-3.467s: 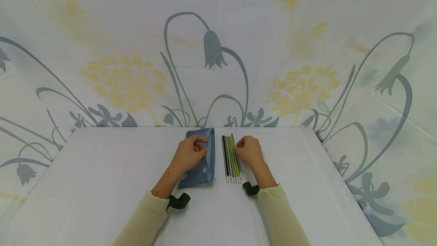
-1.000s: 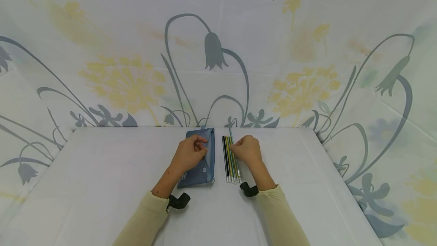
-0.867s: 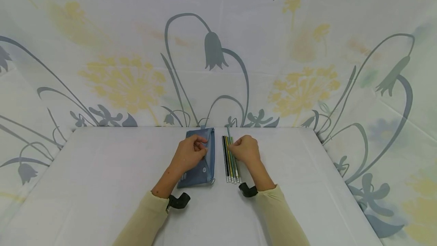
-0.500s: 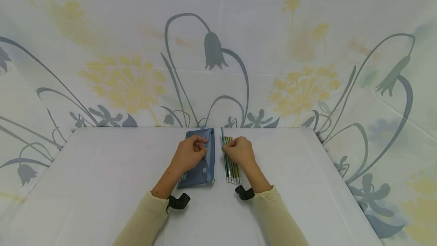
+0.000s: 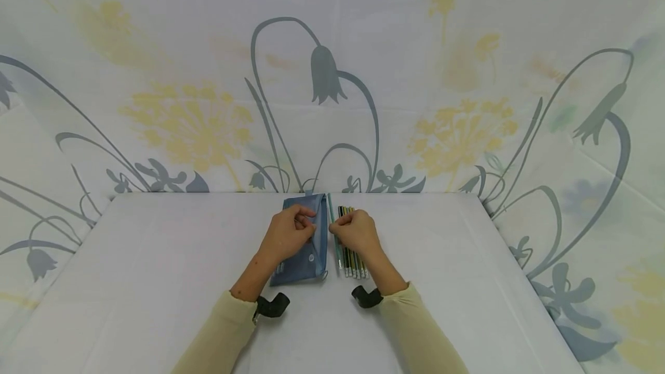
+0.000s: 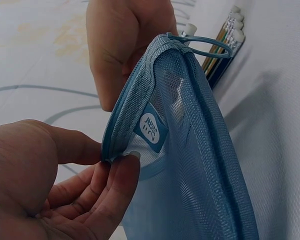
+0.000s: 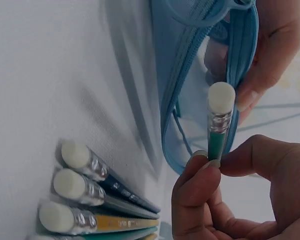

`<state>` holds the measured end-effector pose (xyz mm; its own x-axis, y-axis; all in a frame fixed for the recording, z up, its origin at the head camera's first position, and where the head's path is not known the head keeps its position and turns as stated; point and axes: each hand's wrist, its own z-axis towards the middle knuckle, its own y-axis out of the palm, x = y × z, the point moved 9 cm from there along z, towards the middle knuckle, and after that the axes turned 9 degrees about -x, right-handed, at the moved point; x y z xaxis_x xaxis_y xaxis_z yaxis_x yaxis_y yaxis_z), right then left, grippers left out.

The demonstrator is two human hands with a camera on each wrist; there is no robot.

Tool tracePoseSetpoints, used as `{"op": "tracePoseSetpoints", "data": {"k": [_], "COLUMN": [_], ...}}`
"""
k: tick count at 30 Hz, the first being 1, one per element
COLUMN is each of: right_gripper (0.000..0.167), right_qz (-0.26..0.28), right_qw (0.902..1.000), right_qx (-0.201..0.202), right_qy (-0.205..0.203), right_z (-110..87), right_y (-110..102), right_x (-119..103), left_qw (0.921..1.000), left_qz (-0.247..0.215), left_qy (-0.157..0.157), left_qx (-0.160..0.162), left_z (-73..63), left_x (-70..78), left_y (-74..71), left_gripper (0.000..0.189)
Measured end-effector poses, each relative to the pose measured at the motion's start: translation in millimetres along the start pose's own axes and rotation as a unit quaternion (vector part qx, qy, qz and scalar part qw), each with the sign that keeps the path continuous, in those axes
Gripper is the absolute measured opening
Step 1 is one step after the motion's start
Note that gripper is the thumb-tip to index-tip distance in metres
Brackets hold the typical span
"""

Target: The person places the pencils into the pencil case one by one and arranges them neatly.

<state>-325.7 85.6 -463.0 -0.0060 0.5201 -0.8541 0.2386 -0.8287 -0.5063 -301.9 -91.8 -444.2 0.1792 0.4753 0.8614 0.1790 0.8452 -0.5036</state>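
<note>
My left hand (image 5: 291, 231) pinches the edge of a blue mesh zip pouch (image 5: 301, 267). In the left wrist view the pouch (image 6: 190, 165) stands on its side, its zipped edge parted where thumb and fingers grip it. My right hand (image 5: 358, 234) holds a green pencil (image 5: 338, 258) between thumb and fingertips, beside the pouch's right edge. From the right wrist, this pencil's white eraser and silver ferrule (image 7: 220, 117) show in front of the parted pouch. The pencil's far end is hidden there. Several pencils (image 5: 355, 267) lie in a row under and beside my right hand.
A white-covered table (image 5: 156, 281) carries everything, backed by a flower-printed cloth (image 5: 467, 74). The loose pencils' white erasers (image 7: 70, 184) point toward me. A ring pull (image 6: 210, 45) hangs at the pouch's near end. Black wrist cameras (image 5: 272, 306) sit on both wrists.
My right hand has taken the green pencil from the row's right side and carried it left across the other pencils to the pouch's edge. My left hand has stayed in place.
</note>
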Motion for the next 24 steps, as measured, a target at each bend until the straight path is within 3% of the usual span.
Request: {"op": "tracePoseSetpoints", "data": {"k": [13,24], "right_gripper": [0.014,0.013], "right_qz": [0.052,0.063], "right_qw": [0.9986,0.9978], "right_qx": [-0.005,0.019], "right_qy": [0.003,-0.001], "right_z": [1.1,0.2], "right_y": [13,19], "right_x": [0,1], "left_qw": [0.9999,1.0000], "left_qz": [-0.006,0.004], "left_qy": [-0.006,-0.003], "left_qx": [-0.009,0.000], "left_z": [-1.0,-0.1], "left_x": [0.1,0.7], "left_y": [0.2,-0.3], "left_gripper": [0.026,0.025]}}
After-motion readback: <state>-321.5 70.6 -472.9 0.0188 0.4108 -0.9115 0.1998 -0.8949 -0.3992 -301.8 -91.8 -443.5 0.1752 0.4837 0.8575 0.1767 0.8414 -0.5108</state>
